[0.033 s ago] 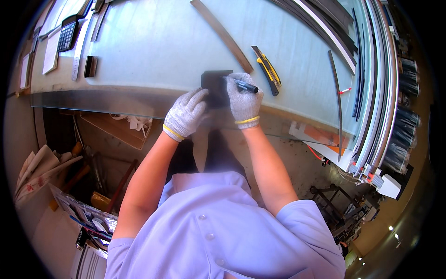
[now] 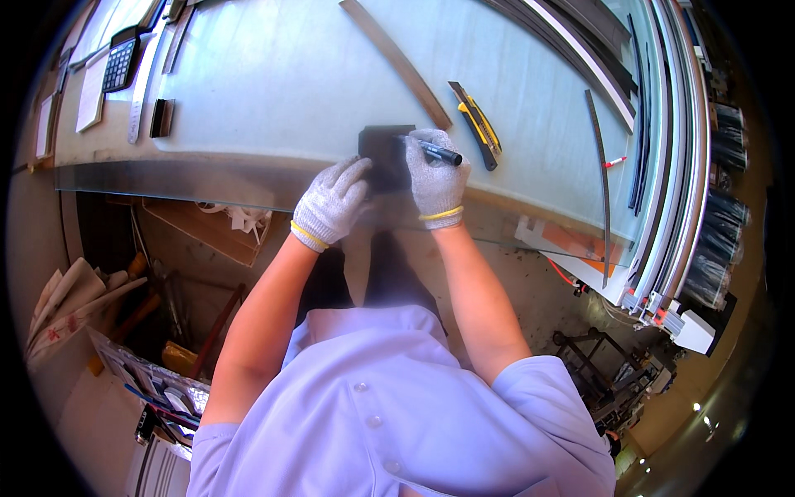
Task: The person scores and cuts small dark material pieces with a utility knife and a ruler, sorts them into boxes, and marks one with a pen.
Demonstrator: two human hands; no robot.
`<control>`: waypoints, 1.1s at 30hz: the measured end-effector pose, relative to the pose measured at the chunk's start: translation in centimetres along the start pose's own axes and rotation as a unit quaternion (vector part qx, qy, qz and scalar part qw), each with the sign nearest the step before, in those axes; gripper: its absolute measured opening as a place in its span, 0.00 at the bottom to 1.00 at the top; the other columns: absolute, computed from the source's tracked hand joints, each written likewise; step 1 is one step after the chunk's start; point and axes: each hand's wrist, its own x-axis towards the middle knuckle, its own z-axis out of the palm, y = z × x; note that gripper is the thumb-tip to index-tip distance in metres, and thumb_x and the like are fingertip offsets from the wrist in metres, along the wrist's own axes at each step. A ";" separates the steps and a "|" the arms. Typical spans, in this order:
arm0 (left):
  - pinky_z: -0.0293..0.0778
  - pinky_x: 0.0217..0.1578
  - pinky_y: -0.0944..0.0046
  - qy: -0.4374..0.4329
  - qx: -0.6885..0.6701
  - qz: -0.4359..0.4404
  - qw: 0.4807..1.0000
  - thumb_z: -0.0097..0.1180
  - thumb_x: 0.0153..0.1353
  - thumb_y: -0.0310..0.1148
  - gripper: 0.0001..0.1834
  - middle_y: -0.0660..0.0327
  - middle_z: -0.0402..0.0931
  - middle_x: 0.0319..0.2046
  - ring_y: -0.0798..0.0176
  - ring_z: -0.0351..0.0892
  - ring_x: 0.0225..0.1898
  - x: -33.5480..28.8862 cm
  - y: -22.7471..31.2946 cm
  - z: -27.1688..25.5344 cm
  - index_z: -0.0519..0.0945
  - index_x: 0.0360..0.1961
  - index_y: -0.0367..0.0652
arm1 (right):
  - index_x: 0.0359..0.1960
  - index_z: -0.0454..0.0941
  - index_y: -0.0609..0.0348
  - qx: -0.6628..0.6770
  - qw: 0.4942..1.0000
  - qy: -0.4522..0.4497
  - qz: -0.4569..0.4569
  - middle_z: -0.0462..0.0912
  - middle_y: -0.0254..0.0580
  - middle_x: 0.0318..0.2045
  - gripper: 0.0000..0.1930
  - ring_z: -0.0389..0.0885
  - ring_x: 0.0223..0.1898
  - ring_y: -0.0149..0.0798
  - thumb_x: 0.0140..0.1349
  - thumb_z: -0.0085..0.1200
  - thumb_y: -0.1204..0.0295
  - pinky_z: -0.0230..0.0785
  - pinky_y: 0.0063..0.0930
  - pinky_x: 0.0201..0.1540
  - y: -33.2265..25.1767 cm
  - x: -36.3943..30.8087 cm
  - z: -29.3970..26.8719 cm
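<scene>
At the table's near edge lies a small black rectangular piece, its lower part dim and blurred. My left hand, in a pale knitted glove with a yellow cuff, has its bent fingers at the left edge of the piece, closed on it; the thumb is hard to make out. A dark marker pen is gripped in my gloved right hand, its front end over the piece's upper right part. Just right of that hand rests a yellow and black utility knife. A brown flat strip slants away behind the piece.
The glass-topped table carries a calculator, a ruler and a short dark profile piece at left. Long metal profiles line the right side, near a thin dark strip. A cardboard box sits below the table edge.
My right hand and the marker pen have shifted very slightly to the right. Everything else looks the same.
</scene>
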 end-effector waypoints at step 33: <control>0.74 0.57 0.47 0.009 0.015 0.002 1.000 0.71 0.45 0.30 0.21 0.48 0.74 0.60 0.42 0.75 0.60 0.2 0.1 0.1 0.75 0.38 0.38 | 0.36 0.83 0.62 -0.002 1.000 0.003 0.025 0.85 0.46 0.26 0.05 0.85 0.28 0.37 0.60 0.64 0.75 0.76 0.30 0.34 -0.4 0.2 -1.0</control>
